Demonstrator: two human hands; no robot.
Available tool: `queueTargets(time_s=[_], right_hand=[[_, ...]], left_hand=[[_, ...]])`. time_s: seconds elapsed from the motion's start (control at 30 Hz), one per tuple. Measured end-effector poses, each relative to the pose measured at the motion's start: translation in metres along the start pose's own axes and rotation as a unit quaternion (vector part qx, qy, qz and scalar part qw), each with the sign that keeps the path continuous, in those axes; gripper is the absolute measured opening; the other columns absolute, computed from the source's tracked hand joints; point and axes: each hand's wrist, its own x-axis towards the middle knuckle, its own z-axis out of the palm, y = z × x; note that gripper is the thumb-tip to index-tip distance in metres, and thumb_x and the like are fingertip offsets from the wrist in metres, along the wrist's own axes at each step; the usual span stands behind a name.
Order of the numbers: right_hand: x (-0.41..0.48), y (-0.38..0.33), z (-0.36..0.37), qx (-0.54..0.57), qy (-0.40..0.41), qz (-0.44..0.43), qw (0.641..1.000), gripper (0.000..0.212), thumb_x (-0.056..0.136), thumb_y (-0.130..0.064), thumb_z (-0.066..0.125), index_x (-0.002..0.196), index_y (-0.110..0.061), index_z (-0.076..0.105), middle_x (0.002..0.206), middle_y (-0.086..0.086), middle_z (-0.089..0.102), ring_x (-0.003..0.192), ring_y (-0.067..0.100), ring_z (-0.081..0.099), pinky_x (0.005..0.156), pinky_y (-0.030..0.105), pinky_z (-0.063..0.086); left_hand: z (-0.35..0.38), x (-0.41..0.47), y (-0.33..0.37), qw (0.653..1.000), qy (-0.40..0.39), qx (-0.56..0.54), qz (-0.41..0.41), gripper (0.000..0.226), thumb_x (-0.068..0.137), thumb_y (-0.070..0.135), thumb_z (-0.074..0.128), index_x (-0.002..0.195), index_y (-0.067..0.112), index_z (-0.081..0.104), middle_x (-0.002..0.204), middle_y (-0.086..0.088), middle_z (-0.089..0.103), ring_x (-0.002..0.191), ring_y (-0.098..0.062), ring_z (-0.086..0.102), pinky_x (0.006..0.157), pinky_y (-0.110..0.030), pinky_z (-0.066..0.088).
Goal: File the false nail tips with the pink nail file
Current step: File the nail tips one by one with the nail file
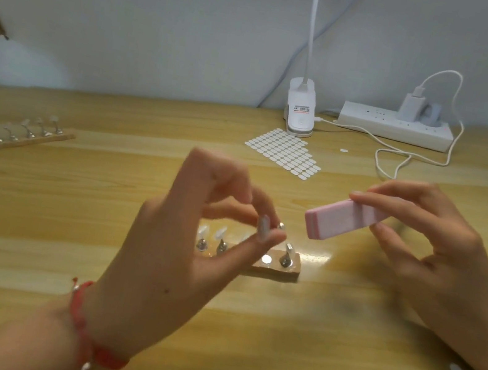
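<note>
Hands apart, gap between: left hand [174, 247] pinches a nail tip [263, 228], right hand [442, 255] grips the pink file [335, 222].

No text can be read, a small printed label [301, 109] is seen on the white lamp clamp [296, 122], its dark and red lines too blurred to be made out
</note>
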Motion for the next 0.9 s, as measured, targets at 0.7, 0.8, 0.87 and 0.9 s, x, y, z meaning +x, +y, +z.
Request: queueTargets(time_s=[0.7, 0.8, 0.87, 0.9], right_hand=[[-0.003, -0.013, 0.005, -0.062, -0.025, -0.075, 0.995, 0.037, 0.093, -0.015, 0.049, 0.122, -0.032, 0.065, 0.113, 0.004, 0.061, 0.108, 0.015, 0.058, 0.109, 0.058, 0.037], [-0.005, -0.012, 0.005, -0.058, -0.036, -0.078, 0.995, 0.040, 0.093, -0.009, 0.050, 0.127, -0.029, 0.060, 0.116, 0.001, 0.059, 0.113, 0.014, 0.057, 0.108, 0.060, 0.038], [-0.005, -0.010, 0.003, -0.066, -0.039, -0.077, 0.994, 0.052, 0.089, 0.003, 0.054, 0.130, -0.029, 0.059, 0.119, 0.001, 0.058, 0.117, 0.009, 0.053, 0.110, 0.059, 0.036], [-0.005, -0.010, 0.002, -0.073, -0.042, -0.075, 0.994, 0.060, 0.085, 0.008, 0.055, 0.131, -0.030, 0.057, 0.120, 0.001, 0.056, 0.120, 0.007, 0.051, 0.111, 0.059, 0.034]], left_hand=[[0.006, -0.026, -0.014, 0.936, 0.063, -0.211, -0.276, 0.057, 0.033, 0.031, 0.090, 0.072, 0.036, 0.049, 0.073, -0.010, 0.074, 0.048, -0.019, 0.060, 0.042, -0.017, 0.045], [0.004, -0.025, -0.013, 0.935, 0.052, -0.203, -0.286, 0.065, 0.026, 0.055, 0.091, 0.073, 0.037, 0.049, 0.075, -0.007, 0.075, 0.047, -0.015, 0.059, 0.043, -0.014, 0.043], [0.004, -0.024, -0.011, 0.935, 0.060, -0.200, -0.288, 0.053, 0.041, 0.044, 0.093, 0.072, 0.036, 0.050, 0.075, -0.007, 0.075, 0.045, -0.021, 0.057, 0.041, -0.016, 0.044], [0.005, -0.024, -0.011, 0.935, 0.066, -0.200, -0.287, 0.046, 0.047, 0.036, 0.090, 0.071, 0.035, 0.050, 0.075, -0.007, 0.075, 0.046, -0.026, 0.058, 0.041, -0.017, 0.045]])
